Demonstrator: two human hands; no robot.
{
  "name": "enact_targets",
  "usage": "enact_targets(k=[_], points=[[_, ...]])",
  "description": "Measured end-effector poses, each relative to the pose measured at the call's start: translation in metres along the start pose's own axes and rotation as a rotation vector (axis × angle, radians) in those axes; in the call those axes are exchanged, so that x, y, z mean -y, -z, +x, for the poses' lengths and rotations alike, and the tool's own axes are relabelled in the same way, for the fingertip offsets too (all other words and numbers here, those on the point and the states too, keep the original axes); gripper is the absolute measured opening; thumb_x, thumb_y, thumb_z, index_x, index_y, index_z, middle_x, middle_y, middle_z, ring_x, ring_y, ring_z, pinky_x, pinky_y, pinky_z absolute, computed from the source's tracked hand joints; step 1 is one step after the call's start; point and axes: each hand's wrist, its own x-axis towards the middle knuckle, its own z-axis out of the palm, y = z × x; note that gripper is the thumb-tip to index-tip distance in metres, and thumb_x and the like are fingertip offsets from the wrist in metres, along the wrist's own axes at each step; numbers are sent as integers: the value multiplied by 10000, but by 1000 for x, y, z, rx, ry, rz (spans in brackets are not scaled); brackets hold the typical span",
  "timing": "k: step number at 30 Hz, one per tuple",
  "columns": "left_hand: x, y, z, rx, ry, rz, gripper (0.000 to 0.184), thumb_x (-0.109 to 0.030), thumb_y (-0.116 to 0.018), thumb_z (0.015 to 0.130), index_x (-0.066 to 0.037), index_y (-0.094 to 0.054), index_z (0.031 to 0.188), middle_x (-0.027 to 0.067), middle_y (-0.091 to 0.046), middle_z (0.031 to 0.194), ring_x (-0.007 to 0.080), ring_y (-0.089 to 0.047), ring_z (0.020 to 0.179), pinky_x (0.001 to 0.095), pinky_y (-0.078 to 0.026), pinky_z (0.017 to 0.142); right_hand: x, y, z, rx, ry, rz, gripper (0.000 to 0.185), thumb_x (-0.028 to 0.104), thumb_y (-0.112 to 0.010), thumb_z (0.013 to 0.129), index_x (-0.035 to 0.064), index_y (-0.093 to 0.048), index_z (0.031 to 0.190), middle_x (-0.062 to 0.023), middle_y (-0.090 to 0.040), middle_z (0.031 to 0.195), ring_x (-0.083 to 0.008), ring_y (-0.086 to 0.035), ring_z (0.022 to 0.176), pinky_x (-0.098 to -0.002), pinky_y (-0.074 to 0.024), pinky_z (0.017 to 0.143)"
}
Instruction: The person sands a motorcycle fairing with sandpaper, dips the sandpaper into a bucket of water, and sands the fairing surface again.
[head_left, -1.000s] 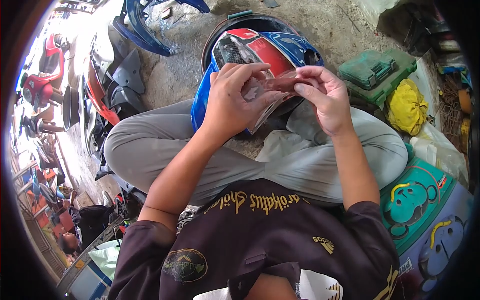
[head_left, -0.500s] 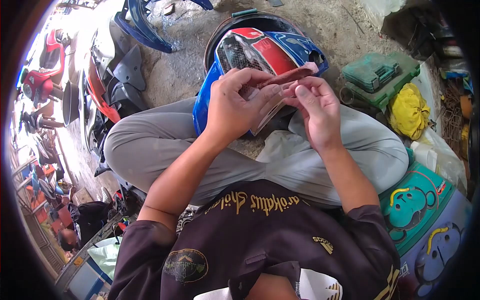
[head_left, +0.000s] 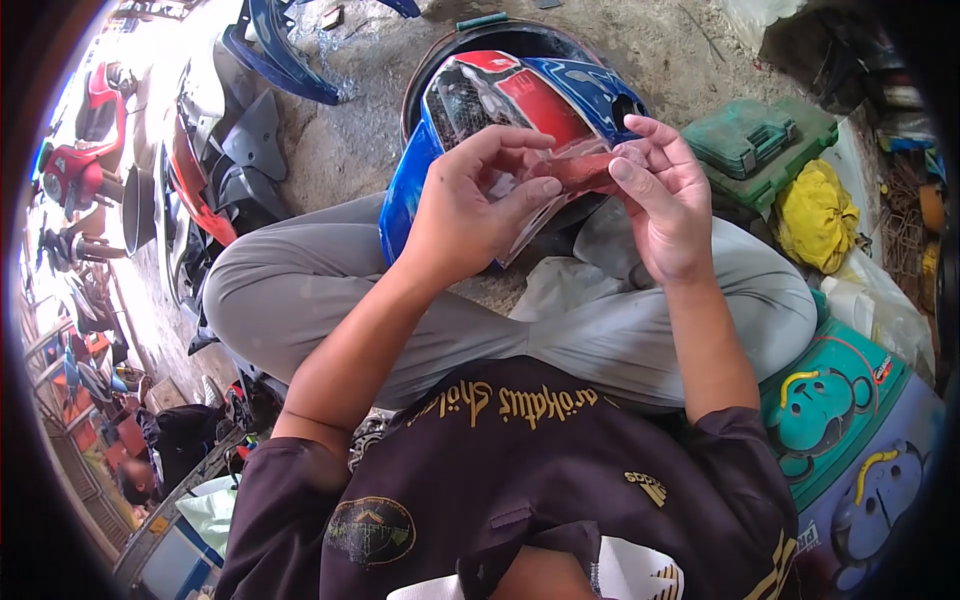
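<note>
My left hand pinches one end of a worn reddish-brown piece of sandpaper between thumb and fingers. On the other end, the thumb and fingertips of my right hand are closed, with the index finger raised. The sandpaper is stretched between both hands, its edges pale and frayed. Beneath it, a blue, red and black motorcycle body panel leans over my crossed legs against a round dark basin. My hands cover part of the panel's near side.
Green tool cases and a yellow plastic bag lie to the right. Blue body parts rest on the concrete at the upper left, above grey and orange fairings. A teal and purple printed box sits by my right knee.
My right hand has moved a little to the right and its index finger has lifted. The sandpaper has turned from nearly edge-on to showing its flat face.
</note>
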Motion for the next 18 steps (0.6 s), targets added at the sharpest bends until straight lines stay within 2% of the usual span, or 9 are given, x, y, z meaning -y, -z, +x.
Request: enact_targets(k=[5,7,11,13,14,17,18], points=[[10,4,2,87,-46,-269,602,57,-809,941,-2,-568,1490,-12,-610,1112,90,-636,1118,259,-538,987,-6,12,1,97,-147,118,247,-11,-791,992,41,-653,1190,-57,-733,1125,-118,-719,1016,-305,-630,920],[2,7,0,179,27,-276,642,74,-795,943,-6,-533,1523,5,-643,1126,95,-647,1082,261,-543,995,-7,13,1,116,-136,106,233,-6,-793,991,55,-651,1164,-52,-733,1106,-115,-715,1013,-301,-626,906],[-12,4,-1,273,172,-394,714,96,-786,936,-13,-481,1572,50,-703,1170,104,-664,1012,269,-551,993,3,8,-1,211,-143,-132,249,3,-793,994,53,-649,1190,-48,-747,1072,-108,-721,990,-272,-600,859],[-10,1,-3,205,106,-383,718,83,-800,928,-36,-490,1565,59,-730,1156,105,-699,1043,266,-568,931,0,11,-2,251,-172,-139,253,9,-795,997,50,-647,1199,-46,-757,1068,-105,-726,982,-255,-582,850],[-9,-1,-3,173,73,-377,721,77,-806,924,-47,-494,1562,64,-743,1149,106,-717,1058,264,-577,900,1,8,-2,194,-199,-130,267,9,-794,997,49,-638,1211,-48,-761,1076,-103,-728,978,-255,-581,853],[3,-5,-1,34,-71,-221,706,66,-829,906,-60,-550,1542,25,-738,1092,83,-689,998,257,-557,869,3,-1,-1,69,-229,-99,308,5,-792,999,48,-611,1244,-57,-770,1093,-100,-729,975,-254,-582,864],[4,-3,0,69,-73,-180,658,59,-833,901,-66,-595,1502,12,-733,1067,77,-673,970,257,-548,858,-1,0,-1,59,-204,-86,320,3,-791,1000,50,-602,1253,-60,-771,1096,-100,-728,981,-254,-583,870]])
